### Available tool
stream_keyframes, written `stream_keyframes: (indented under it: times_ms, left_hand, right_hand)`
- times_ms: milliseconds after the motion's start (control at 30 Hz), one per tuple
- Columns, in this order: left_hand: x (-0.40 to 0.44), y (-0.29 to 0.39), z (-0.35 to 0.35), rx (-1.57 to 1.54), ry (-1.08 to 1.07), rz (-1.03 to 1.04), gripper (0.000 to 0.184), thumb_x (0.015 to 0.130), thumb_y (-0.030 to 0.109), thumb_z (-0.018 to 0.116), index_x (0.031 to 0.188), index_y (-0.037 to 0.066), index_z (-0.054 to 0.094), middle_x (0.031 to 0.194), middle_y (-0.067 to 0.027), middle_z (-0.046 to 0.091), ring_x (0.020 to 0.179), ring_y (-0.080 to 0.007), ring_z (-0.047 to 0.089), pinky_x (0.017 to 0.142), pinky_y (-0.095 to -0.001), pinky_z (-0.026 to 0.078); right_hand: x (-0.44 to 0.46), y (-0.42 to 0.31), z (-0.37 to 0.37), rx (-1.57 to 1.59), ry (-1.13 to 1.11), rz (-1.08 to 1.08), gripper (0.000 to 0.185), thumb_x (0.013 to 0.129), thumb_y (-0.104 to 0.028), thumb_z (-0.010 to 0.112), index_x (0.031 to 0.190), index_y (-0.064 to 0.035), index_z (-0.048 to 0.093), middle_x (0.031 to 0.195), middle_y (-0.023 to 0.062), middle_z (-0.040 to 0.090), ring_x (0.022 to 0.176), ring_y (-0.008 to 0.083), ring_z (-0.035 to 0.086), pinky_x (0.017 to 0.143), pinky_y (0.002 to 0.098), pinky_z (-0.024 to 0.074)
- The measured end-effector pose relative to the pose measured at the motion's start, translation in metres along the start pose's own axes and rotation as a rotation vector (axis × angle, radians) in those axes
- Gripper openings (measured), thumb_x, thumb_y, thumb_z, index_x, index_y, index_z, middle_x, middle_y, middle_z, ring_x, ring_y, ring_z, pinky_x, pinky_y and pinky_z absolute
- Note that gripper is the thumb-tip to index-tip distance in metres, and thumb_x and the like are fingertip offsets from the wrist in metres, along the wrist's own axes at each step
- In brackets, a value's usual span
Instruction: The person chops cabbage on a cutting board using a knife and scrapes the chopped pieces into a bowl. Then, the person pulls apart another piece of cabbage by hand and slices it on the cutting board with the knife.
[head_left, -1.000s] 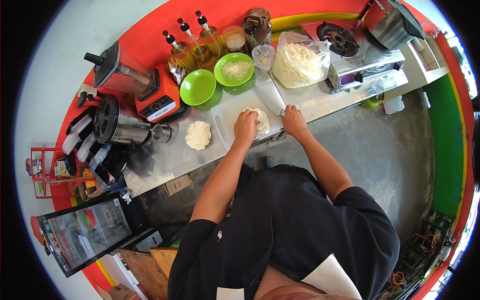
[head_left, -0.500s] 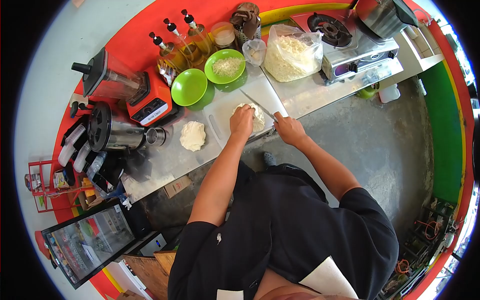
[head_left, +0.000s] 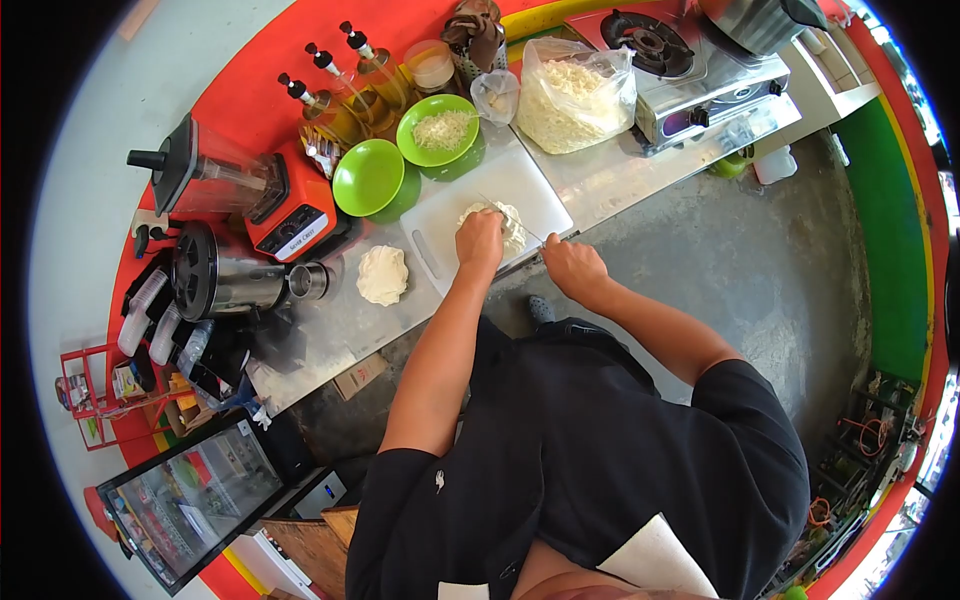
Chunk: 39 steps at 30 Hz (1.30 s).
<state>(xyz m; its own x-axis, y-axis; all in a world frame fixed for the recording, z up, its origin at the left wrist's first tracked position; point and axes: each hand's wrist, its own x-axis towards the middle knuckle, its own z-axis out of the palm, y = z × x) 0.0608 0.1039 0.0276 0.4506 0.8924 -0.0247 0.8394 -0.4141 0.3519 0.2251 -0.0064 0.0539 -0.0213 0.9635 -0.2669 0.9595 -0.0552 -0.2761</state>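
Observation:
A pale, folded round lump (head_left: pixel 513 236), which looks like cheese or dough, lies on the white cutting board (head_left: pixel 545 190). My left hand (head_left: pixel 480 238) is closed over its left side, fingers curled down onto it. My right hand (head_left: pixel 574 266) grips the handle of a knife (head_left: pixel 527 233) at the board's near right edge. The blade crosses the lump, passing close to my left fingers. A second pale lump (head_left: pixel 383 276) rests on the steel counter, left of the board. Just behind the board are a green bowl of white shreds (head_left: pixel 440 131) and another green bowl (head_left: pixel 369 178).
On the right stand a plastic bag of white shreds (head_left: pixel 577 105) and a gas stove (head_left: pixel 705 105). Oil bottles (head_left: pixel 365 100) line the back. A red blender (head_left: pixel 290 215) and a steel appliance (head_left: pixel 235 275) occupy the left. The counter's front edge (head_left: pixel 660 188) runs before me.
The knife has shifted left from the lump's far right side to lie across it, with my right hand lower and slightly left. My left hand stays on the lump.

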Motion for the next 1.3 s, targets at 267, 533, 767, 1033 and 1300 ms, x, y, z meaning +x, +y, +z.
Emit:
stream_keyframes:
  times_ms: [267,533,767,1033,1300]
  left_hand:
    - [-0.008,-0.001,0.005,-0.005,0.04,0.047,0.01,0.084,0.009,0.066,0.091,0.008,0.073,0.099,-0.0099,0.072,0.097,-0.0334,0.067,0.079,-0.0453,0.056]
    - [-0.011,-0.004,0.004,-0.071,0.079,0.03,0.016,0.087,0.013,0.067,0.1,0.008,0.074,0.104,-0.009,0.072,0.099,-0.0325,0.068,0.082,-0.0441,0.056]
    - [-0.008,-0.005,0.002,-0.162,0.131,-0.051,0.013,0.084,0.015,0.073,0.095,0.008,0.073,0.097,-0.0115,0.071,0.093,-0.0352,0.068,0.078,-0.0463,0.054]
    - [-0.007,-0.008,0.013,-0.11,0.132,-0.024,0.007,0.084,0.012,0.068,0.083,0.008,0.073,0.093,-0.0107,0.07,0.089,-0.034,0.068,0.076,-0.0455,0.055]
    - [-0.01,-0.007,0.016,-0.018,0.087,-0.002,0.013,0.088,0.009,0.06,0.085,0.007,0.073,0.095,-0.0093,0.07,0.093,-0.0299,0.069,0.079,-0.042,0.057]
  right_hand:
    - [0.018,0.0,0.028,0.013,-0.002,0.024,0.03,0.105,-0.03,0.049,0.1,-0.0005,0.052,0.077,0.0205,0.072,0.075,0.0364,0.074,0.066,0.0471,0.0599]
    - [0.044,-0.002,0.03,0.071,0.046,-0.014,0.033,0.105,-0.032,0.048,0.099,-0.0001,0.05,0.076,0.0216,0.071,0.074,0.0393,0.073,0.065,0.0478,0.0588]
    - [0.034,-0.009,0.005,0.035,0.073,-0.041,0.034,0.105,-0.032,0.049,0.095,0.0001,0.054,0.075,0.0212,0.07,0.072,0.0396,0.072,0.064,0.0479,0.0583]
    - [0.011,-0.012,0.017,0.04,0.019,-0.002,0.027,0.104,-0.028,0.051,0.097,-0.0016,0.052,0.076,0.0197,0.072,0.07,0.0359,0.074,0.063,0.0451,0.0597]
    - [0.023,-0.013,0.04,0.013,0.001,0.024,0.028,0.105,-0.028,0.048,0.1,-0.0008,0.049,0.076,0.0208,0.071,0.073,0.0386,0.073,0.064,0.0481,0.0591]
